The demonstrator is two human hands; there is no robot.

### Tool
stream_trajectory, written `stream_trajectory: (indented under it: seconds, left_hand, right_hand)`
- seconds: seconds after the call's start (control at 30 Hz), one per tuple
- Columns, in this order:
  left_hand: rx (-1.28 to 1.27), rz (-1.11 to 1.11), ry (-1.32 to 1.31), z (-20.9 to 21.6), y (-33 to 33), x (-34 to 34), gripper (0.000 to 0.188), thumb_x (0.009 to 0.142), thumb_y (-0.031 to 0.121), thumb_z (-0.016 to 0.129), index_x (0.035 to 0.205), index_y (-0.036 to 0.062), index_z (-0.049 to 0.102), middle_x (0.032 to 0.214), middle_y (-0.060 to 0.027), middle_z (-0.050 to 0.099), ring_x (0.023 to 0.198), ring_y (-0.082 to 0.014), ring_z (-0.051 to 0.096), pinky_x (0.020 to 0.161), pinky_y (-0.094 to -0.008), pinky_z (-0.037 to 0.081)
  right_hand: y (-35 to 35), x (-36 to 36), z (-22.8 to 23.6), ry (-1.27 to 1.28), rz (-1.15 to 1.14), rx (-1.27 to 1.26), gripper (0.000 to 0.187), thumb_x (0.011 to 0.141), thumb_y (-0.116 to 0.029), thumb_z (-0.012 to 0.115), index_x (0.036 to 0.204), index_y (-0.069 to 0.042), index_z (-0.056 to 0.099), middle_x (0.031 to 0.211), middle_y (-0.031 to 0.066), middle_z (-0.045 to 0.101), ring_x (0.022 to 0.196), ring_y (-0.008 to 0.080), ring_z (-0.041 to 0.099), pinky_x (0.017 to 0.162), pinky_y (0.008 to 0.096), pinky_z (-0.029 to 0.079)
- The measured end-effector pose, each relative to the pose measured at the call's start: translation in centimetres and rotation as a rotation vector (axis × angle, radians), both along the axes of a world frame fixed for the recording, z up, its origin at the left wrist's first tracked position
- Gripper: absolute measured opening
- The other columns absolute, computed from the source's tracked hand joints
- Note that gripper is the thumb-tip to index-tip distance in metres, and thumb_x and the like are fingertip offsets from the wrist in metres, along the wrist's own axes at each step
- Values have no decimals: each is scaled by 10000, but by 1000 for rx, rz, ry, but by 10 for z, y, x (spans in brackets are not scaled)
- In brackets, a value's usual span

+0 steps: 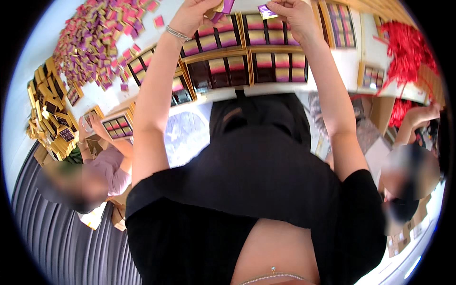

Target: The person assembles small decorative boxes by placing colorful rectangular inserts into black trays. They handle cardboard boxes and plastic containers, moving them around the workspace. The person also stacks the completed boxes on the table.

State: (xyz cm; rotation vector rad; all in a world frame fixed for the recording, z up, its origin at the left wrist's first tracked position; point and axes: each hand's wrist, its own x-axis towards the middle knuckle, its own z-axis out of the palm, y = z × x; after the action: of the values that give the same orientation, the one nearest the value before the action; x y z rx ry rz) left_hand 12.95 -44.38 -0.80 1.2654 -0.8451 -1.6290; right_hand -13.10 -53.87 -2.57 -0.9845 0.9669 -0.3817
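My left hand [194, 14] is at the top of the view, closed around small purple and gold packets [223, 8] above the open gift boxes. My right hand [294, 14] pinches a single purple packet [265, 10] beside it. Below both hands several gold-edged gift boxes [278, 64] lie open on the white table [111, 97], their dark compartments filled with rows of pink, gold and purple packets. My forearms reach up from my black shirt, and a silver bracelet circles my left wrist.
A big heap of loose pink and purple packets [92, 40] covers the table's left part. Empty gold boxes [47, 114] are stacked at the far left. One person sits at the left holding a filled box [118, 127], another at the right near red tassels [403, 52].
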Motion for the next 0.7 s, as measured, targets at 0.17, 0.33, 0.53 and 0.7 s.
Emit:
stream_trajectory:
  seconds: [0.17,0.33,0.53,0.7]
  left_hand:
    - [8,-328,-245,12,83,-53,210,913,242,597,974,51,658,777,9,620,618,-96,565,594,-249,491]
    - [-127,-542,-897,-2,114,-75,253,791,320,709,900,93,685,809,-57,657,735,-209,629,672,-317,496]
    - [-299,-270,-1190,-10,140,-83,250,782,338,695,877,106,691,840,-59,655,770,-268,631,675,-350,500]
    - [-421,-17,-1155,-16,173,-81,169,829,170,646,980,104,683,888,-64,663,791,-254,646,683,-336,515]
  right_hand:
    - [108,-39,39,217,-65,-183,150,793,-131,735,831,-15,647,698,18,633,646,91,587,602,217,466]
    - [161,-44,-1,481,-155,-502,188,752,-130,748,855,-17,638,694,51,648,620,133,611,587,272,482]
    - [188,-47,-5,644,-43,-889,142,801,-61,682,935,-15,670,783,75,676,704,142,653,659,263,507]
    - [186,-58,-4,528,-65,-588,168,818,-22,632,982,-25,671,862,77,679,726,163,654,671,266,502]
